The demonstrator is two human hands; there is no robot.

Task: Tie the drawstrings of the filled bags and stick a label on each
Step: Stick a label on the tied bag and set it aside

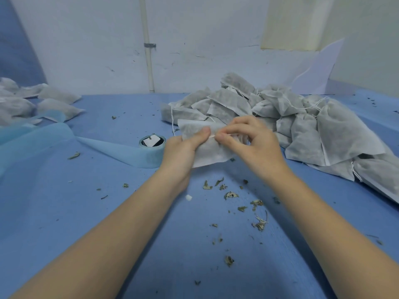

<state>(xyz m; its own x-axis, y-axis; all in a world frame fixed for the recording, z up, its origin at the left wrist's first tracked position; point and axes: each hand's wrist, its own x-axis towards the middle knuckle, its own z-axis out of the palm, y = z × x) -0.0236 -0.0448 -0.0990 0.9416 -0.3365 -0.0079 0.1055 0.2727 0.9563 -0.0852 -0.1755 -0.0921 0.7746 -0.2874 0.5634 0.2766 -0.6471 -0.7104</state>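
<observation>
A white filled drawstring bag (208, 155) is held just above the blue table at the centre. My left hand (183, 149) grips its left side, thumb on top of the fabric. My right hand (248, 140) pinches the thin white drawstring at the bag's upper edge, fingertips close to the left thumb. Behind and to the right lies a heap of several filled bags (302, 117) with loose strings. A roll of pale blue label tape (153, 145) stands left of my left hand, its strip trailing leftward.
Another group of filled bags (32, 102) lies at the far left. Dried leaf crumbs (257, 221) are scattered on the blue table cover (108, 212) in front of my hands. A white wall with a pipe (149, 61) rises behind the table.
</observation>
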